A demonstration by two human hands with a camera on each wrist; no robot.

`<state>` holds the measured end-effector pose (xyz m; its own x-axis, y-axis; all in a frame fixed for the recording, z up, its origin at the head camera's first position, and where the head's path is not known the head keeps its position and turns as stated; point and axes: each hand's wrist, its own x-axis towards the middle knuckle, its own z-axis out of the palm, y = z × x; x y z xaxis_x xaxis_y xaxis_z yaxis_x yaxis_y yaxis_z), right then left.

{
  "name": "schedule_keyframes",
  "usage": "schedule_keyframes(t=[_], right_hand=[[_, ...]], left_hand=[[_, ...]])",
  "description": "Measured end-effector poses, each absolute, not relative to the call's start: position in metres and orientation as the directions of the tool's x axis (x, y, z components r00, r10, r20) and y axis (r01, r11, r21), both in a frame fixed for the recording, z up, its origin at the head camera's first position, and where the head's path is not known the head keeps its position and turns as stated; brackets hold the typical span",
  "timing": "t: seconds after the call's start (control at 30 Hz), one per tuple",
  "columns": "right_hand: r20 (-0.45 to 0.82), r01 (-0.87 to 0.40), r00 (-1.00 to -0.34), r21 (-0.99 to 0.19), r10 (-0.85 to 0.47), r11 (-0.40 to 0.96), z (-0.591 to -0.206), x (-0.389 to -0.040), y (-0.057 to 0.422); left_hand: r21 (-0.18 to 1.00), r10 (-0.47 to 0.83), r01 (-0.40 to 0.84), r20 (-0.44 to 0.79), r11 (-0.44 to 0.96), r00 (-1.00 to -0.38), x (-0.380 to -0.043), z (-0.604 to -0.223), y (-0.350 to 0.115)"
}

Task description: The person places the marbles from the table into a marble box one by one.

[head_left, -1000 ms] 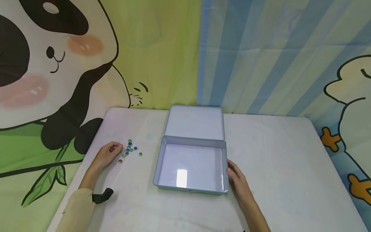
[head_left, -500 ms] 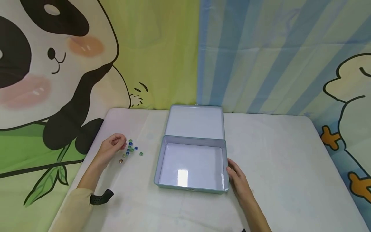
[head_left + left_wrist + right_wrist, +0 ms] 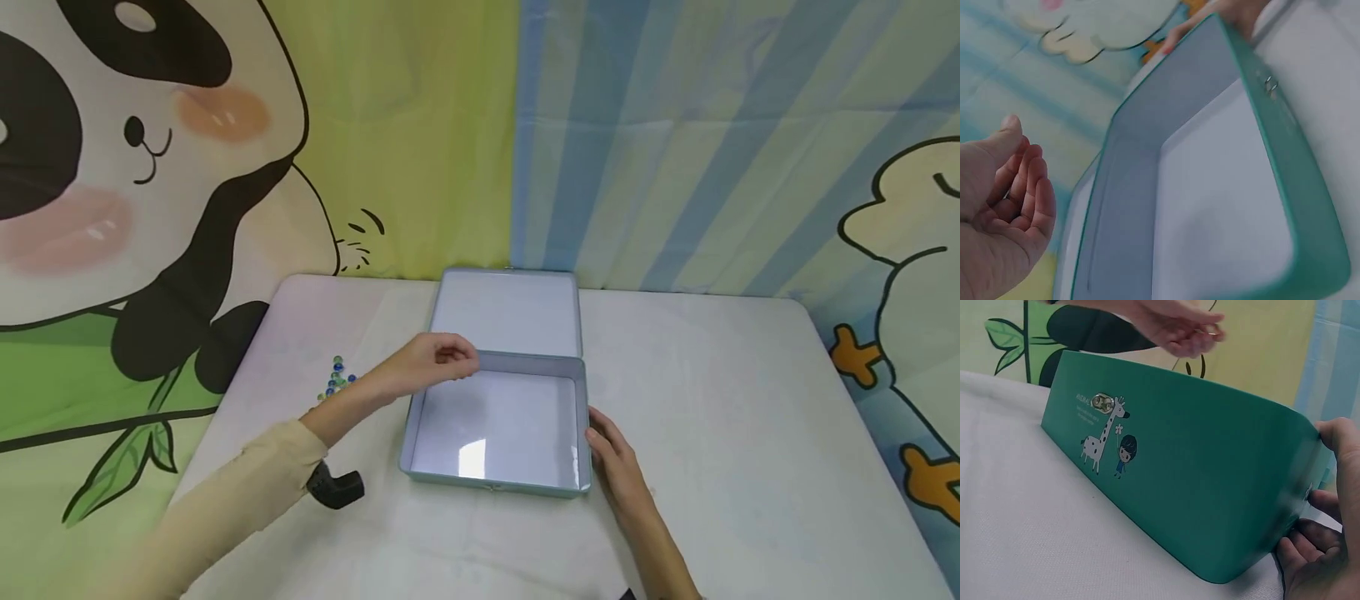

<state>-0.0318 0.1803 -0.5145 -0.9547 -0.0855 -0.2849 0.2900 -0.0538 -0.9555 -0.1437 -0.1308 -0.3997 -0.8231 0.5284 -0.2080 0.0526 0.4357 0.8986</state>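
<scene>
In the head view, my left hand (image 3: 442,362) is over the back left part of an open tin box (image 3: 495,487), with thumb and fingertips brought together. A small shiny bead, seemingly a marble (image 3: 1212,329), glints between those fingertips in the right wrist view; in the left wrist view the fingers hide it. My right hand (image 3: 618,458) holds the box at its right side, thumb (image 3: 1335,432) at the rim and fingers curled against the wall. Several green and blue marbles (image 3: 335,379) lie on the table at left, partly covered by my left forearm.
The box's lid (image 3: 506,312) lies folded back behind it, near the table's far edge. A white cloth covers the table (image 3: 720,417). Printed curtains (image 3: 420,150) hang behind it. A black wrist strap (image 3: 336,487) sticks out from my left sleeve.
From beside the marbles, my left hand has moved right to over the box, its forearm now crossing in front of the marbles. My right hand and the box have stayed in place.
</scene>
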Motion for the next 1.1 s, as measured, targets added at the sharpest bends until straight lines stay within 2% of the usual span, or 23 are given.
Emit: schedule_keyframes(t=[0.13,0.23,0.37,0.5,0.63,1.1], right_hand=[[-0.283,0.288,-0.956,-0.955,-0.072,-0.065,-0.515,-0.032,0.179],[-0.289,0.292,-0.955,-0.954,-0.063,-0.064,-0.516,-0.033,0.178],[-0.288,0.293,-0.954,-0.954,-0.077,-0.061,-0.518,-0.034,0.178],[-0.288,0.292,-0.956,-0.955,-0.064,-0.059,-0.518,-0.035,0.178],[-0.292,0.295,-0.955,-0.954,-0.058,-0.049,-0.515,-0.034,0.178],[-0.297,0.301,-0.953,-0.952,-0.064,-0.063,-0.515,-0.036,0.179]], left_hand=[[0.879,0.625,0.073,-0.275,0.472,-0.731,-0.150,-0.403,-0.081],[0.857,0.632,0.029,-0.357,0.515,-0.688,-0.154,-0.418,-0.053],[0.800,0.554,0.003,-0.413,0.600,-0.723,-0.154,-0.446,-0.030],[0.770,0.557,0.116,-0.340,0.628,-0.758,-0.150,-0.473,-0.009],[0.782,0.616,0.210,-0.264,0.587,-0.742,-0.150,-0.482,0.006],[0.764,0.650,0.290,-0.215,0.577,-0.728,-0.153,-0.492,0.011]])
